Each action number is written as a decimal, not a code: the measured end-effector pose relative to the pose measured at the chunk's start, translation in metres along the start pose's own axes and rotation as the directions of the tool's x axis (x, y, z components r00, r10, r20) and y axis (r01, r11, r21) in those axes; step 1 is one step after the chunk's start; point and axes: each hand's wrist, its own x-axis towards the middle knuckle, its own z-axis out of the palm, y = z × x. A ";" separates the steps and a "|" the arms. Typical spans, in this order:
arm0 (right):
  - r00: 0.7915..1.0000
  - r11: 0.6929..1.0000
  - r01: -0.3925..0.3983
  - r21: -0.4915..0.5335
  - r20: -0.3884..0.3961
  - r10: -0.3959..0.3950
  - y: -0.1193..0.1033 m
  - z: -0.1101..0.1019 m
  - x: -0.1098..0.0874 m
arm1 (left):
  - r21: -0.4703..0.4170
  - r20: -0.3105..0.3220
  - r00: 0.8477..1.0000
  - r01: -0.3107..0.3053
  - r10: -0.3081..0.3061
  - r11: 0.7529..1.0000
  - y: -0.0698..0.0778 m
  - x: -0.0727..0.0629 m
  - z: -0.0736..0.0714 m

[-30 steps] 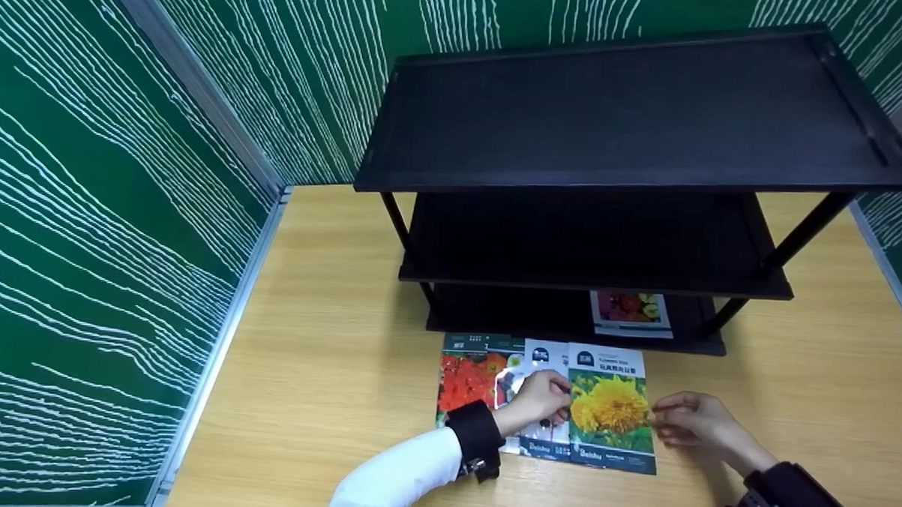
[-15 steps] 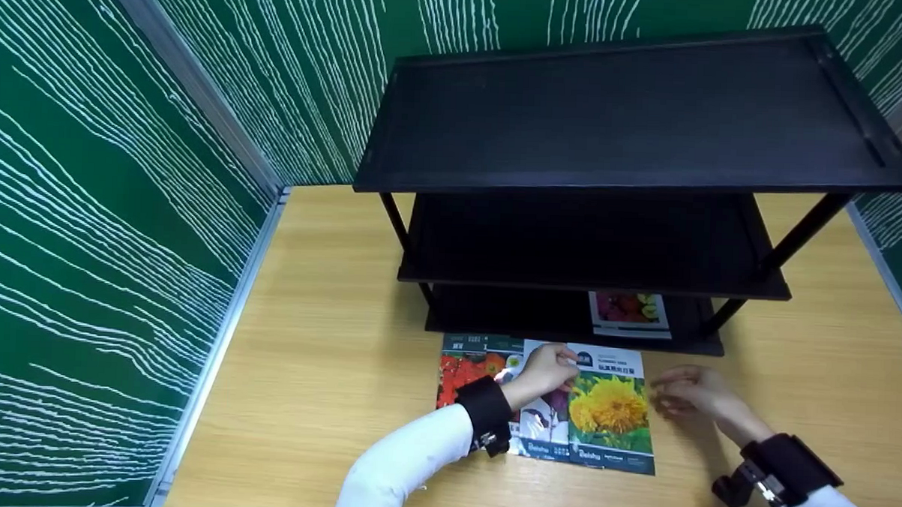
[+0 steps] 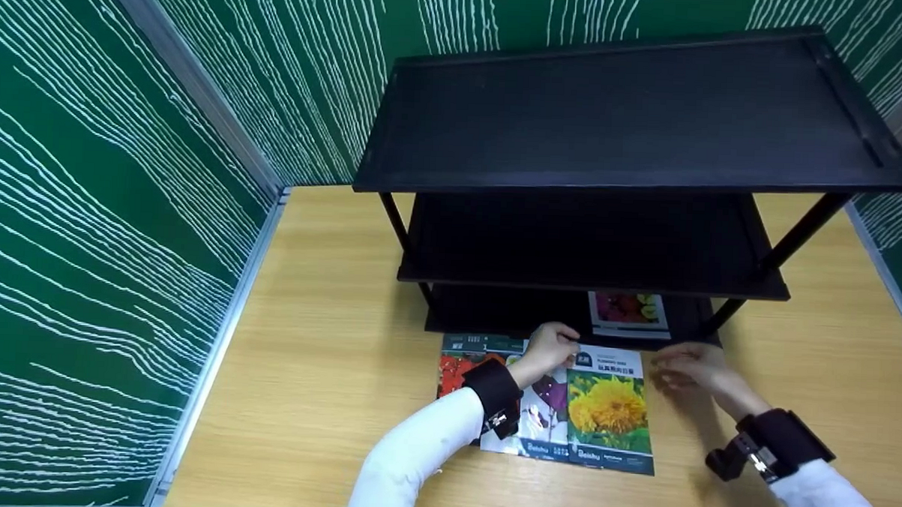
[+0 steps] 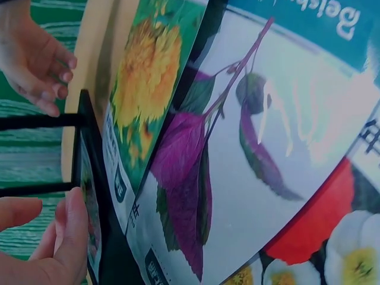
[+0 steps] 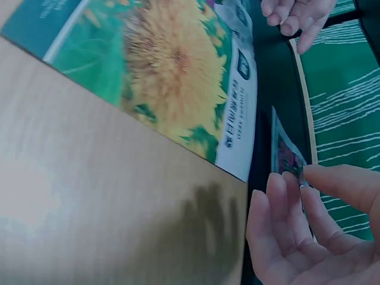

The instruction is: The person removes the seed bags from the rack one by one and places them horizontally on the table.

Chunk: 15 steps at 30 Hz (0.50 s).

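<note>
A seed packet with a yellow flower [image 3: 610, 409] lies on the table in front of a black shelf rack, its top close to the bottom shelf. My left hand [image 3: 549, 351] is over its upper left corner, fingers loosely bent with nothing between them. Off its upper right corner hovers my right hand [image 5: 314, 231], thumb and fingers relaxed. Overlapped by the yellow packet is one with purple leaves [image 4: 184, 178]. Farther left lie packets with red flowers [image 3: 454, 370] and white flowers [image 4: 356, 255], partly hidden by my left arm.
The three-tier black rack [image 3: 636, 117] stands at the back of the wooden table [image 3: 328, 339]. On its bottom shelf [image 3: 509, 312] lies another flower packet [image 3: 629, 316], its top hidden under the middle shelf [image 3: 594, 243]. Green walls [image 3: 84, 233] with white lines enclose the table.
My left hand has moved up from the purple-leaf packet to the yellow packet's top left corner. My right hand has moved up along its right side. The packets have stayed put.
</note>
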 end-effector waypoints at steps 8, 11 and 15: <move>0.999 0.999 -0.021 -0.032 -0.050 0.019 -0.009 -0.006 0.009 | 0.018 -0.074 0.997 0.032 -0.030 0.999 0.031 -0.012 -0.002; 0.998 0.999 -0.019 -0.026 -0.066 0.018 -0.012 -0.007 0.013 | 0.003 -0.074 0.997 0.033 -0.032 0.999 0.033 -0.008 -0.001; 0.997 1.000 0.005 -0.015 -0.078 -0.007 -0.017 -0.008 0.017 | 0.038 -0.128 0.992 0.001 0.004 0.999 0.035 0.000 0.001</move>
